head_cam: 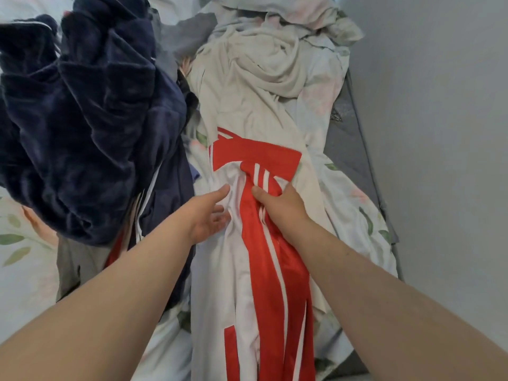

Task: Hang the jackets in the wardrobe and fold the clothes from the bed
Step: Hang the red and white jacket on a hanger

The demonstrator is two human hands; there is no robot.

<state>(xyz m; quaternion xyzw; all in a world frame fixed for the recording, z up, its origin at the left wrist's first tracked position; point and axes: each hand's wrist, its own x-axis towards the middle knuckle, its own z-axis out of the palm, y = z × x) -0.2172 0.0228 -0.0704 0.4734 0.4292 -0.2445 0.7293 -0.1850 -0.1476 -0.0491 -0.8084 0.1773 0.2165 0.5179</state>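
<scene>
A red and white striped jacket lies lengthwise down the middle of the bed. My right hand pinches a fold of its red sleeve fabric, thumb on top. My left hand rests just left of it, fingers spread, touching the white panel without gripping. A dark navy fleece garment is heaped at the left. Beneath it lies a navy jacket with white stripes. A beige garment is crumpled above the red jacket.
The bed is covered with a pale floral sheet. A grey wall runs along the right side, with the grey bed edge against it. More crumpled pale bedding lies at the far end.
</scene>
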